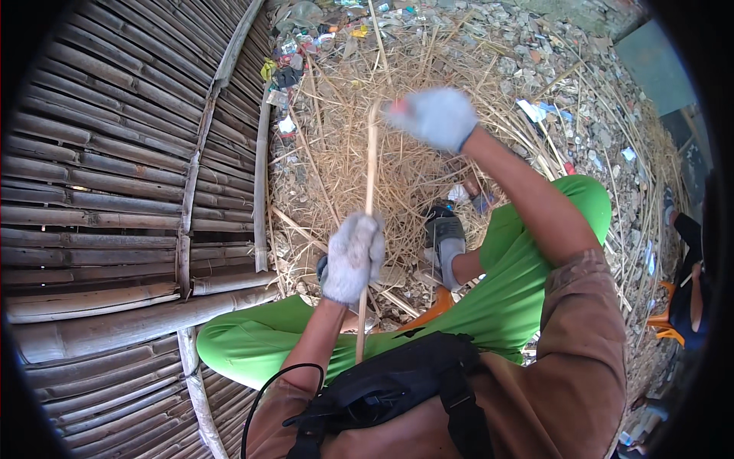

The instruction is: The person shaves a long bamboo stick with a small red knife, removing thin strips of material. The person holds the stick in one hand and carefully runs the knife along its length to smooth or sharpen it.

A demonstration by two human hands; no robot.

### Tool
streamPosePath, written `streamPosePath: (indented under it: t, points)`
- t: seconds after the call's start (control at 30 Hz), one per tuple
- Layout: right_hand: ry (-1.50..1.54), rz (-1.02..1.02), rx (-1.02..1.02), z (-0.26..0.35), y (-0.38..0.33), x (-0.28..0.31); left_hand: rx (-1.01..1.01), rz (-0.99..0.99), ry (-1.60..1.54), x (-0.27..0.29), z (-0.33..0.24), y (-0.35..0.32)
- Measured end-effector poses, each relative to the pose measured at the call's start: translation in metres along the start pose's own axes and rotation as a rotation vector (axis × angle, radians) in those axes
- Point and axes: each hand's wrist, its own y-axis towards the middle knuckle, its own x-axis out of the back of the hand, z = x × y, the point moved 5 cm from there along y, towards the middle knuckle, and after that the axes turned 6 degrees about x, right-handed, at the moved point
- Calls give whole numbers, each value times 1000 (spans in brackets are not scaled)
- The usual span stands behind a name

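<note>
A long, pale strip of bamboo or cane [372,164] stands nearly upright in the view, running from my lap outward. My left hand [353,256], in a whitish work glove, is closed round its middle. Close to the strip's far end is my right hand [437,118], gloved in grey-white and smeared by motion. Its fingers are curled together, and a small reddish spot shows at their tips. What the right hand holds there is too blurred to make out.
A slatted bamboo wall [107,191] rises along the left. Thin shavings [417,183] cover the ground before me, with rubble and litter [527,69] beyond. My sandalled foot [447,237] rests among them. At the far right, another person [692,283] is beside an orange stool [665,325].
</note>
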Motion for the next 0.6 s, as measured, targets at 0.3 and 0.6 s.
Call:
streamPosePath:
  t: [0.3,0.6]
  points:
    - [155,-234,-291,-84,-12,60,-5,32,-143,0,18,0]
    - [159,157,103,58,-36,-1,-7,35,-215,3,6,10]
